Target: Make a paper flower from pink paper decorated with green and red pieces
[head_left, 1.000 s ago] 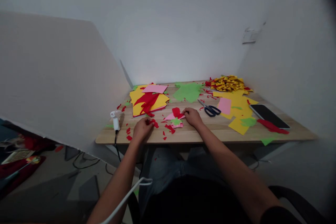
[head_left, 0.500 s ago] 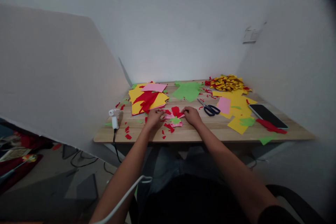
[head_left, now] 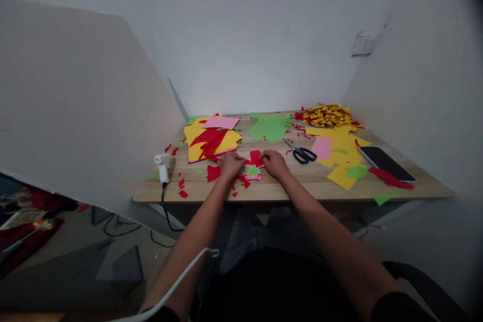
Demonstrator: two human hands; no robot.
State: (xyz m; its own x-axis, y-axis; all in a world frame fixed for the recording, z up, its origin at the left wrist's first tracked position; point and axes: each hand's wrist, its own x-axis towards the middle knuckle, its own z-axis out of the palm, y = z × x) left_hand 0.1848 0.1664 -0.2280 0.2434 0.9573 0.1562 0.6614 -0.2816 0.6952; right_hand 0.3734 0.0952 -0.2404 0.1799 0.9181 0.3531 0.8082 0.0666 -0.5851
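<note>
My left hand (head_left: 232,163), fingers drawn together, is over the table at the left edge of a small layered arrangement of cut pieces. What its fingertips hold is hidden. On the right, my right hand (head_left: 274,163) pinches the edge of a red cut piece (head_left: 255,156), thin like felt or paper. Just below that piece lie a green cut piece (head_left: 251,170) and a pink cut piece (head_left: 253,177) under it. A larger red scrap (head_left: 213,173) rests left of my left hand. Scissors (head_left: 302,154) with dark handles lie beyond my right hand, blades pointing away.
A white glue gun (head_left: 163,170) with a black cord stands at the left. Behind are yellow sheets (head_left: 192,136), a green sheet (head_left: 269,127) and a yellow-red ruffled bundle (head_left: 328,116). A phone (head_left: 385,163) lies right, partly under a red strip (head_left: 390,178).
My left hand has moved right, closer to my right hand, uncovering a red scrap on its left. My right hand stays at the red piece. The view has shifted slightly.
</note>
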